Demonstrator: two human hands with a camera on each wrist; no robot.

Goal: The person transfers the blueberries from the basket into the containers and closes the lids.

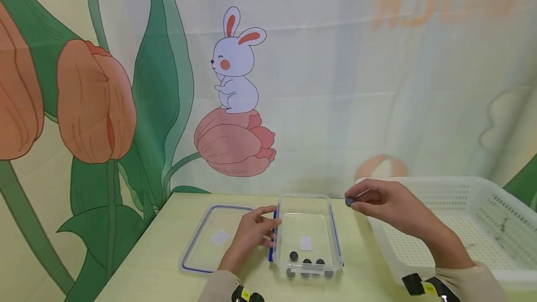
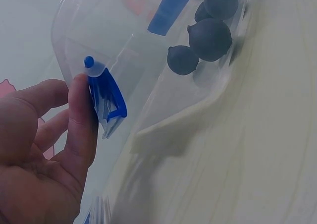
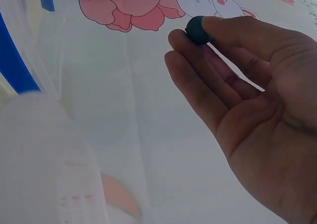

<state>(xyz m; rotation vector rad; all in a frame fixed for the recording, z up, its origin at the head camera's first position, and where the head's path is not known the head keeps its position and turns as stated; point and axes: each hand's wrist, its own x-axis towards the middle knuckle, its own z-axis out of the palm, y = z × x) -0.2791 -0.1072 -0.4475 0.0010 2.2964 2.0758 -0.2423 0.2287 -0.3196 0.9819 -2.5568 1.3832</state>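
Note:
In the head view, my right hand (image 1: 388, 204) pinches a small dark blue ball (image 1: 349, 201) between thumb and fingertips, above the table between two containers. The right wrist view shows this ball (image 3: 198, 30) at the fingertips. My left hand (image 1: 253, 232) holds the left side of a clear plastic box (image 1: 308, 204) by its rim. Seen from the left wrist, the thumb lies against a hanging blue latch (image 2: 109, 95). Several similar dark balls (image 2: 210, 39), with small nubs, lie inside at the box's near end.
A clear lid (image 1: 197, 236) with a blue seal lies left of the box, partly behind my left forearm. To the right stands a large white perforated basket (image 1: 474, 227). A printed curtain (image 1: 319, 83) hangs behind the pale yellow table (image 1: 147, 264).

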